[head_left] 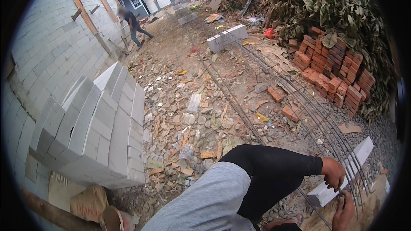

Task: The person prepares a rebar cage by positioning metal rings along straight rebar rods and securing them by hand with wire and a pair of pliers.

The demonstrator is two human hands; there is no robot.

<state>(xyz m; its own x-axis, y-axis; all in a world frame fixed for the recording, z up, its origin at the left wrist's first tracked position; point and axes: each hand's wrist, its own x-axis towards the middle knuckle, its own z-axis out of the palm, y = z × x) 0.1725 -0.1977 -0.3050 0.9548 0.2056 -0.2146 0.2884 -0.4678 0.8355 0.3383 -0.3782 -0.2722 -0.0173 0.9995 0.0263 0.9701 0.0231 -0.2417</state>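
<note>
At the lower right, my left hand (334, 173) reaches in from a black sleeve, its fingers curled down at the near end of a long rebar cage (295, 90). Just below it, my right hand (343, 211) is raised with fingers bent together, its tips almost meeting those of the left. Both work at the cage's thin bars; whatever small thing is pinched between them is too small to make out. A pale lightweight block (364, 150) lies under this end of the cage, and another block (227, 37) props its far end.
Stacked grey blocks (113, 132) stand left, beside a block wall (51, 30). A paper sack (89, 203) and a bucket (114, 219) sit below. Red bricks (329, 66) are piled right, under leafy branches (325, 8). Rubble covers the ground. A person (132, 25) stands by the wall.
</note>
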